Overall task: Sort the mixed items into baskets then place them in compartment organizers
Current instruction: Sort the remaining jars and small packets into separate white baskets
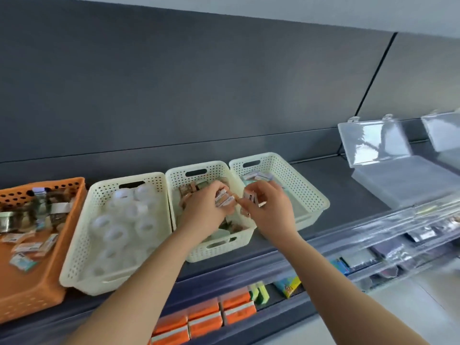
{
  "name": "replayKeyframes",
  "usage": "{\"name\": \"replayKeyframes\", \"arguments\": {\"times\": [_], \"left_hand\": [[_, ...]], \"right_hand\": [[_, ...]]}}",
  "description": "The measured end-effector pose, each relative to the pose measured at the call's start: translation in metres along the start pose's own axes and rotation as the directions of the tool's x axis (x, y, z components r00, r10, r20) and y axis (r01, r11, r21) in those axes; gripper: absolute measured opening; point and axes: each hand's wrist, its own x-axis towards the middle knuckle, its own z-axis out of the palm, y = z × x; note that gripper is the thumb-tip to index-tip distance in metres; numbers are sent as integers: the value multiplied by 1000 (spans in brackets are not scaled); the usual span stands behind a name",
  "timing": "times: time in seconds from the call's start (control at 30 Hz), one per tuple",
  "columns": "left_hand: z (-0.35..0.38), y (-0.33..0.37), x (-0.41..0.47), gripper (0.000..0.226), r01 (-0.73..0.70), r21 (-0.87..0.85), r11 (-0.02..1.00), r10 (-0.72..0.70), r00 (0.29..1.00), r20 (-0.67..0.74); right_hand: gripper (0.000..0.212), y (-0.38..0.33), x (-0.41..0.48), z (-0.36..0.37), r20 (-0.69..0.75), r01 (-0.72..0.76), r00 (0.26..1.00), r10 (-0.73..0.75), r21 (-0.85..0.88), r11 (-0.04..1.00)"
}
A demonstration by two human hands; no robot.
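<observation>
Light, slick packets [224, 199] pinched in both hands
The left hand [204, 210] grips these few by their edges; the right hand [270, 207] pinches a second stack [251, 197] — both above the middle basket [214, 168]. They look thin and glossy, likely to fan or slip, so squeeze across the flat faces — similar ones lie in the far basket [286, 170] just beyond the right hand.
</observation>
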Motion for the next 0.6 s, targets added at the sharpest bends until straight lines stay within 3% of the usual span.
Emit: {"name": "replayKeyframes", "arguments": {"times": [0.3,0.4,0.6], "left_hand": [[77,40,67,25,-183,190,965,157,977,144],[102,39,93,27,-216,288,933,150,961,232],[138,30,122,24,-257,450,855,9,876,482]], "right_hand": [[25,77,42,-39,-6,-158,987,158,-121,980],[23,102,62,-40,93,-211,964,248,-295,932],[35,145,92,-32,315,-106,907,280,-473,875]]}}
